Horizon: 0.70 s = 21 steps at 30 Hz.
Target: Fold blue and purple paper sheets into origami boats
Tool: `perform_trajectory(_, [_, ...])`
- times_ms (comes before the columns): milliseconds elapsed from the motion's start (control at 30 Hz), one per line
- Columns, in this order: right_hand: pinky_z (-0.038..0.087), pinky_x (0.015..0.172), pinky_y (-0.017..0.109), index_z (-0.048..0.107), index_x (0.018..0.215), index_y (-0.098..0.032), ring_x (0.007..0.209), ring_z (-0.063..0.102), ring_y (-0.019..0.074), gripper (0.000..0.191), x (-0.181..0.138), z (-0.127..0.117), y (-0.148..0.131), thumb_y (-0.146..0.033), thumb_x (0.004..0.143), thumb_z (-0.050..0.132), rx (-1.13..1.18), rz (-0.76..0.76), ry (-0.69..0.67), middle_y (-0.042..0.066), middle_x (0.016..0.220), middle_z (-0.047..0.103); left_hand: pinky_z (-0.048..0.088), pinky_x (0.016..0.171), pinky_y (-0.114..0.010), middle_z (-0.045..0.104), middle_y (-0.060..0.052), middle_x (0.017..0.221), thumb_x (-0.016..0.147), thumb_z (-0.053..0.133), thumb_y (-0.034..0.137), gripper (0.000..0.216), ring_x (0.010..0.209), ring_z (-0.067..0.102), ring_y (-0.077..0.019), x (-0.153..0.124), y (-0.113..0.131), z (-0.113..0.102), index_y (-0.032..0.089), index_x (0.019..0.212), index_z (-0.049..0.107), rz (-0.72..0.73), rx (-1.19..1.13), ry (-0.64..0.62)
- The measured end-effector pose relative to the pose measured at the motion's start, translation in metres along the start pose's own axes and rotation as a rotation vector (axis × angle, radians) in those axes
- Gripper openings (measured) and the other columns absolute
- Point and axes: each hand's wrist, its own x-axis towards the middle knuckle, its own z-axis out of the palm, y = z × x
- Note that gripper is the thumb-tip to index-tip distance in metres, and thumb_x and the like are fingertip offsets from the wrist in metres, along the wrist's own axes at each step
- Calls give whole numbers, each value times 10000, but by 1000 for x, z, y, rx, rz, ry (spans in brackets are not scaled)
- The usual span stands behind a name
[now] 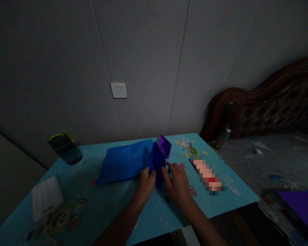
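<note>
A dark blue folded paper piece [157,163] stands between my two hands over the table. My left hand [147,181] pinches its left side, fingers closed on the paper. On the right side, my right hand [176,177] grips the same paper between thumb and fingers. A flat stack of blue paper [125,161] lies just left of the folded piece, partly behind it. Behind the folded piece is a purple folded paper shape [164,146]. The lower part of the blue piece is partly hidden by my fingers.
The light-blue table [97,208] holds a dark water bottle [65,149], a white box-like object [46,198], scissors [193,149] and a blurred-out item [206,172]. Right of it stand a bed [272,150], a plastic bottle [222,139] and a purple sheet [303,208].
</note>
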Motion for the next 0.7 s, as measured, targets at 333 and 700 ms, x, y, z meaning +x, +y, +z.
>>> perform_trajectory(333, [454,696,314,648,1092,-179,728,666,211,208,-28,-7,-11,-302,946,566,-344,-219,-164,73,873,697,460,710,-289,640,-20,748,788,529,349,195,740,584,-184,10,3,10,170,787,607,33,15,32])
perform_trajectory(700, [413,657,262,634,1082,-188,844,675,190,257,22,-26,60,-287,1015,407,-433,79,59,83,1025,707,546,855,-381,706,-96,1063,947,480,313,298,966,667,-231,23,-1,-61,196,1161,652,607,628,-134])
